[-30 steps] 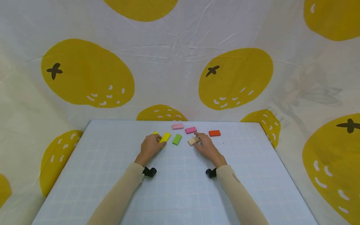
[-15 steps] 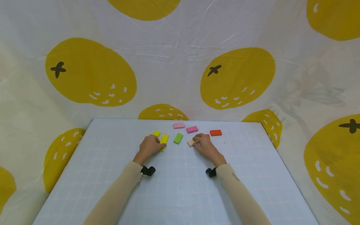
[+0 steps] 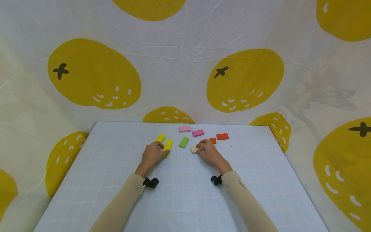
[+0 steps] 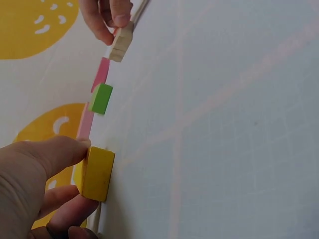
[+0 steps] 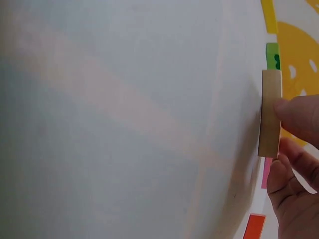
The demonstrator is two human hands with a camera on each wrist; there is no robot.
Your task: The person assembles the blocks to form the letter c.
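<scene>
The left hand (image 3: 152,154) pinches the flat yellow wooden block (image 3: 167,145) at its near end; its long axis points away from the fingers. The right hand (image 3: 209,152) pinches the beige wooden block (image 3: 194,149), which lies left of its fingertips.

yellow block (image 3: 167,144); green block (image 3: 184,142); lemon-print cloth (image 3: 185,61)

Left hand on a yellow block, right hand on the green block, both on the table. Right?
Not quite. The right hand holds the beige block, not the green block, which lies untouched between the hands; the head view shows it. The left hand does hold a yellow block.
</scene>
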